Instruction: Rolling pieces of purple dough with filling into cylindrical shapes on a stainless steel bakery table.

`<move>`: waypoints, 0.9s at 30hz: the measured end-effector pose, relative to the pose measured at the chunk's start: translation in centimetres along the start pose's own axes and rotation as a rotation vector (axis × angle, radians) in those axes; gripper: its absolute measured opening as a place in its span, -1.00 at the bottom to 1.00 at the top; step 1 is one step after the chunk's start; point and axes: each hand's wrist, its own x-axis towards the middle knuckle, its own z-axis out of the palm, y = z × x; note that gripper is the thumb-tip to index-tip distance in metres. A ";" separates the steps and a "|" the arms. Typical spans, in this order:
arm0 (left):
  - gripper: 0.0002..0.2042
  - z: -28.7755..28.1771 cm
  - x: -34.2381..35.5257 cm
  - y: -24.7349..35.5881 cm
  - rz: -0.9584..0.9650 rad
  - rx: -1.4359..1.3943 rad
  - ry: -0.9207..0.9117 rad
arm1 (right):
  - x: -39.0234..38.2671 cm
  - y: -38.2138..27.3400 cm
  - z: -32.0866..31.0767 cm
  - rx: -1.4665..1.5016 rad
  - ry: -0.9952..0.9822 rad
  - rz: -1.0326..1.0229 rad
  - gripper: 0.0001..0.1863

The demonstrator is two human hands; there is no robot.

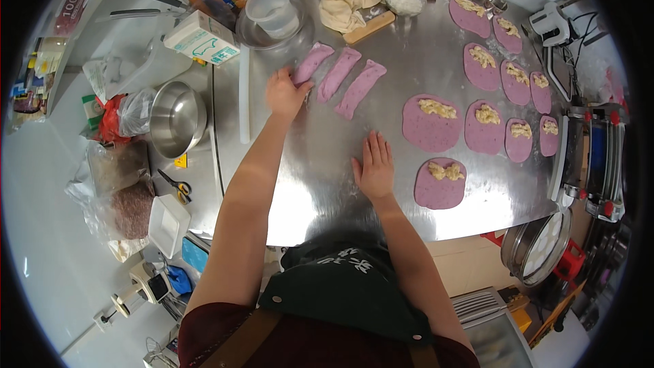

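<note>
So the left hand (285, 94) is at the near end of the leftmost pink dough roll (315, 61), thumb out from the fingers, can't tell if it's actually pinching. Right hand (375, 169) is just lying open on the steel table (327, 153), between two more rolls (338, 75) and the filling-topped flat dough pieces (430, 135) over on the right

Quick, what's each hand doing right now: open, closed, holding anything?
Left hand: at the near end of the leftmost pink dough roll; whether it grips cannot be told.
Right hand: open, palm down at the steel tabletop, holding nothing.
</note>
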 end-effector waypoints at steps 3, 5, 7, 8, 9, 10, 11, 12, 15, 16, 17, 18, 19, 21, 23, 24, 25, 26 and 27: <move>-0.39 0.3 2.0 0.9 -0.027 0.045 -0.171 | 0.0 0.1 0.0 -0.008 -0.007 -0.001 -0.47; -0.39 0.6 3.0 2.5 -0.056 0.075 -0.224 | -0.2 0.4 -0.1 -0.023 -0.011 0.005 -0.47; -0.40 0.8 3.8 2.6 -0.089 0.114 -0.267 | -0.1 0.3 0.0 -0.023 -0.019 0.004 -0.49; -0.41 0.8 4.1 2.6 -0.128 0.128 -0.298 | 0.0 0.1 0.0 -0.023 -0.017 0.006 -0.49; -0.42 0.8 4.5 2.7 -0.164 0.140 -0.330 | 0.0 0.1 0.0 -0.019 -0.012 0.004 -0.49; -0.42 0.7 4.8 2.7 -0.159 0.139 -0.330 | 0.0 0.1 0.0 -0.013 -0.007 0.001 -0.49; -0.45 0.6 5.1 2.7 -0.184 0.155 -0.386 | 0.0 0.0 0.1 -0.015 -0.004 0.003 -0.49; -0.47 0.4 5.3 3.1 -0.206 0.169 -0.447 | -0.1 0.1 0.0 -0.018 -0.015 0.008 -0.49; -0.49 -0.2 5.6 4.4 -0.255 0.229 -0.501 | -0.2 0.2 0.0 -0.019 -0.030 0.019 -0.49; -0.49 -0.4 5.7 4.6 -0.254 0.229 -0.504 | -0.2 0.2 0.0 -0.015 -0.035 0.021 -0.49; -0.48 -0.6 5.8 4.8 -0.216 0.266 -0.515 | -0.2 0.2 0.0 -0.015 -0.037 0.024 -0.49; -0.46 -0.7 5.8 4.7 -0.180 0.305 -0.523 | -0.2 0.1 0.0 -0.014 -0.040 0.024 -0.49; -0.46 -0.8 5.9 4.6 -0.182 0.306 -0.524 | -0.2 0.0 0.0 -0.014 -0.045 0.023 -0.49; -0.41 -0.8 5.9 4.2 -0.093 0.378 -0.491 | -0.1 0.1 0.0 -0.013 -0.046 0.023 -0.48; -0.39 -0.7 5.7 3.8 -0.126 0.358 -0.530 | -0.2 0.0 -0.1 -0.011 -0.047 0.021 -0.48; -0.38 -0.5 5.7 3.7 -0.153 0.335 -0.565 | -0.2 0.0 -0.1 -0.013 -0.048 0.025 -0.47; -0.38 -0.4 5.7 3.6 -0.154 0.337 -0.564 | -0.2 0.1 -0.1 -0.015 -0.048 0.029 -0.46; -0.39 -0.2 5.6 3.6 -0.164 0.259 -0.544 | -0.1 0.1 -0.1 -0.013 -0.047 0.029 -0.46; -0.39 0.0 5.4 3.5 -0.174 0.180 -0.525 | -0.2 0.1 -0.1 -0.018 -0.057 0.030 -0.46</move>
